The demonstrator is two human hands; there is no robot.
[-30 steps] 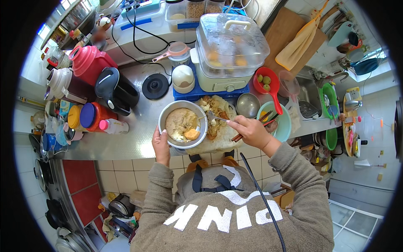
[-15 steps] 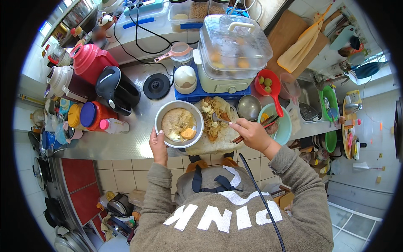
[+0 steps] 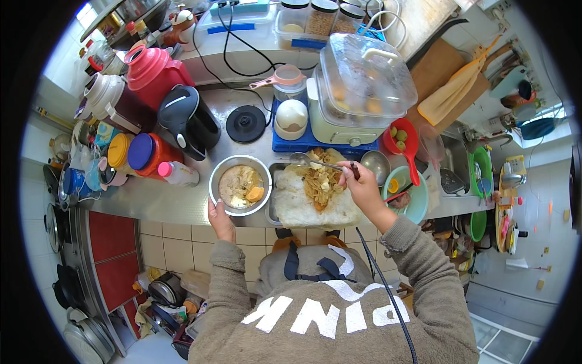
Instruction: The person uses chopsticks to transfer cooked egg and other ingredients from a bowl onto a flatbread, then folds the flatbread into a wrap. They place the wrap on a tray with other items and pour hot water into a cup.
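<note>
My left hand grips the near-left rim of a metal bowl, thumb up against its side. Beige mash with an orange lump and white bits lies in the bowl. My right hand is closed round the handle of a metal spoon; dark brown stick ends, apparently chopsticks, poke out of the same grip. The spoon's head is over the far-left edge of a heap of yellowish-brown shredded food. This heap rests on a pale, wrinkled sheet over a metal tray.
Right of the heap are a metal ladle or bowl, a mint-green basin and a red strainer with green fruit. Behind stands a lidded steamer. A black kettle and jars stand left.
The bowl has moved left, away from the heap, uncovering the tray's edge. My right hand has turned, bringing the spoon to the heap's far side. The whole view has shifted slightly.
</note>
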